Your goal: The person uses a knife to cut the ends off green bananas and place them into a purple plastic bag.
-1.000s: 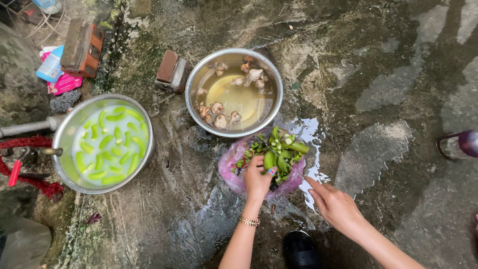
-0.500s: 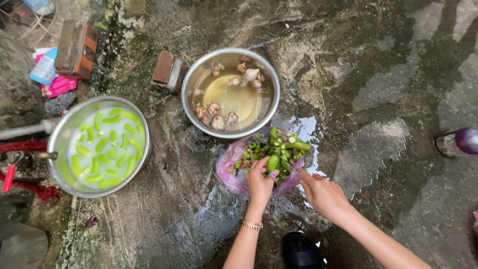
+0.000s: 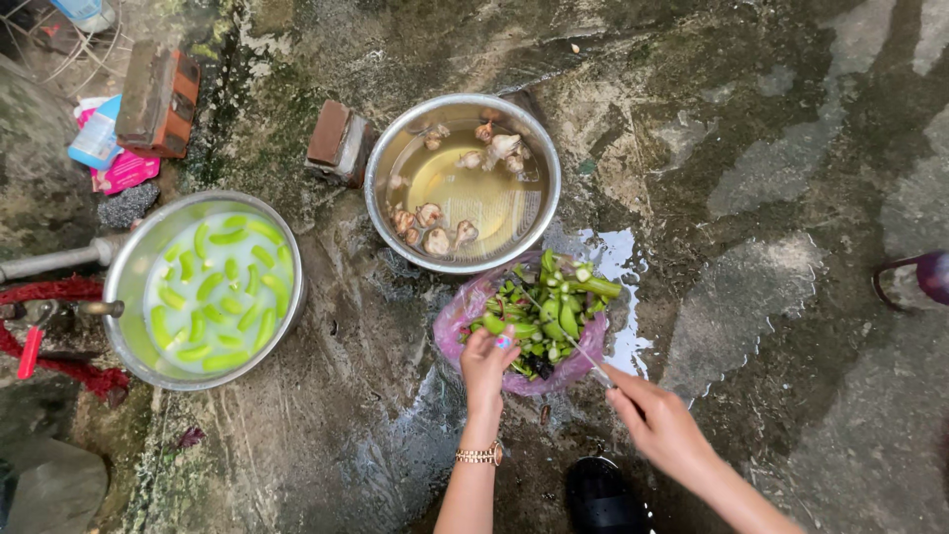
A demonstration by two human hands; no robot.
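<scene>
L hand [image 3: 486,358] grips the near edge of a pink plastic bag [image 3: 465,321] heaped w/ green veg scraps [image 3: 547,309]. R hand [image 3: 660,425], just right of bag, is closed on a thin knife [image 3: 583,354] reaching over the scraps. Bag touches near rim of steel bowl [image 3: 381,163] of yellowish water w/ peeled pieces [image 3: 432,228]; second basin [image 3: 133,272] w/ green slices [image 3: 213,297] sits well left of bag.

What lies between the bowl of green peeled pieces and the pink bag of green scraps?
In the head view, only bare wet concrete ground separates the bowl of green pieces from the pink bag, which the left hand touches.
</scene>
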